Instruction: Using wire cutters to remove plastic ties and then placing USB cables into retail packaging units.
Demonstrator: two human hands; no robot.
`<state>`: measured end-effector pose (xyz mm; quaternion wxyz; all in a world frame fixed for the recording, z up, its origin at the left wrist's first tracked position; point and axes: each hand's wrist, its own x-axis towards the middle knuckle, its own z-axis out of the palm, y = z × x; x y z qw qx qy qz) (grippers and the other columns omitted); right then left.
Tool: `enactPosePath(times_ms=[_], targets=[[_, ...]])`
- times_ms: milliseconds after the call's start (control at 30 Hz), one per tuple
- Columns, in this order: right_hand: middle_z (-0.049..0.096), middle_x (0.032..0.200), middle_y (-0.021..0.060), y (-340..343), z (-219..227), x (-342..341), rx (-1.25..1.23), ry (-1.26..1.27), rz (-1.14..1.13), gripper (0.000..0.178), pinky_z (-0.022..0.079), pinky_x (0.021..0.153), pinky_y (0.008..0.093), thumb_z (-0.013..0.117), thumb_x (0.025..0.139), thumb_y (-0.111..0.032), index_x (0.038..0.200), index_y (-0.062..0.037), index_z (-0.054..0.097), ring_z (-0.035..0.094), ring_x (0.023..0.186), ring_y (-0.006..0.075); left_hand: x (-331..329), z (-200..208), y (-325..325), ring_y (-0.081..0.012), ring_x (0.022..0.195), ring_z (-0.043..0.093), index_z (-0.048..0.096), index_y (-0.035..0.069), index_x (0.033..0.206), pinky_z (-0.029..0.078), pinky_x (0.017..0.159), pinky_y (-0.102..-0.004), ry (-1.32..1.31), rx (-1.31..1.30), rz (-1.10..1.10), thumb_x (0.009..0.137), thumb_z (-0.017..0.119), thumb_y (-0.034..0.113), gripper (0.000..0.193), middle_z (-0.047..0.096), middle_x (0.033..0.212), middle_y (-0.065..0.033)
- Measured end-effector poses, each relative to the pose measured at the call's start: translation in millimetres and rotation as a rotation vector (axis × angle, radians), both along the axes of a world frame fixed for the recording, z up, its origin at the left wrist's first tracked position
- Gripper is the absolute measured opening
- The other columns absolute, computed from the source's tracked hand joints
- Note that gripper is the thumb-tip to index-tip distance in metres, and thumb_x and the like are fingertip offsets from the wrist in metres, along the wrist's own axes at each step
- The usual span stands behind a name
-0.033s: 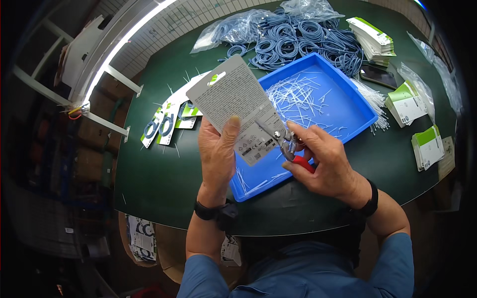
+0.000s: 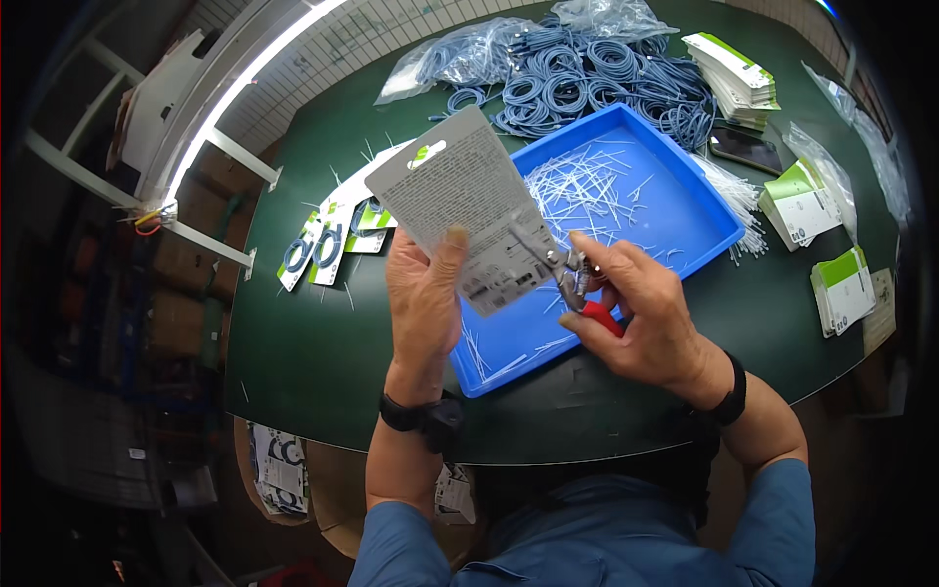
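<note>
Downward fisheye view from head height

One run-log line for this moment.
left hand: grey card | right hand: red-handled pliers, tips over card | nearby: blue tray, white strips inside

A white tube lamp (image 2: 227, 101) glared at upper left; the tabletop (image 2: 323, 391) looked dimmer, outer edges curved into blackness, and print low on the card (image 2: 440, 181) blurred.

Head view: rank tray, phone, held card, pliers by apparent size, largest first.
1. Tray
2. Card, likely nearer the camera
Smaller, unranked: phone and pliers; the right hand partly covers the pliers.
</note>
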<state>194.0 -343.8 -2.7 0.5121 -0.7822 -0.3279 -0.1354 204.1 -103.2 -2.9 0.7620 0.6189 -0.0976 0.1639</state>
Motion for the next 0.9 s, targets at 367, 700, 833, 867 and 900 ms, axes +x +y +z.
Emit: enactPosePath(times_ms=[367,700,833,867,900], targets=[[0.064,0.094,0.0118,5.1,-6.6,-4.9,-0.093,0.023,0.176,0.076,0.054,0.067,0.0340,0.088,0.074,-0.010,0.143,-0.0036,0.058,0.063,0.075,0.0223,25.4,-21.7,46.8,-0.0174,0.076,0.060,0.061,0.008,0.091,0.052,0.082,-0.0383,-0.063,-0.566,-0.810,0.115,0.033,0.043,0.051,0.062,0.078,-0.0032],[0.063,0.094,0.0114,10.9,-15.2,-13.9,-0.217,-0.014,0.257,0.078,0.053,0.068,0.0395,0.090,0.070,-0.011,0.142,-0.0087,0.060,0.064,0.078,0.0297,27.7,-8.1,38.2,-0.0160,0.063,0.050,0.052,0.015,0.076,0.049,0.076,-0.0359,-0.099,-0.443,-0.893,0.114,0.014,0.054,0.067,0.050,0.064,0.0002],[0.063,0.093,0.0116,10.2,-16.0,-14.9,-0.209,-0.016,0.259,0.077,0.053,0.068,0.0392,0.090,0.070,-0.011,0.141,-0.0093,0.061,0.064,0.078,0.0295,29.0,-7.0,42.6,-0.0164,0.064,0.052,0.055,0.014,0.077,0.049,0.075,-0.0361,-0.121,-0.368,-0.901,0.113,0.011,0.058,0.071,0.052,0.065,0.0000],[0.064,0.094,0.0124,9.8,-15.2,-15.2,-0.216,-0.019,0.270,0.073,0.054,0.069,0.0394,0.089,0.072,-0.012,0.139,-0.0073,0.062,0.065,0.079,0.0299,29.3,-6.7,43.8,-0.0166,0.064,0.052,0.055,0.014,0.078,0.049,0.075,-0.0361,-0.130,-0.338,-0.898,0.112,0.011,0.059,0.073,0.053,0.065,-0.0001],[0.064,0.096,0.0133,9.3,-14.2,-15.5,-0.222,-0.023,0.282,0.069,0.055,0.070,0.0396,0.088,0.073,-0.012,0.137,-0.0052,0.062,0.066,0.080,0.0303,30.2,-6.3,45.2,-0.0166,0.064,0.052,0.055,0.014,0.078,0.049,0.075,-0.0361,-0.124,-0.338,-0.899,0.112,0.011,0.059,0.073,0.053,0.065,-0.0001]])
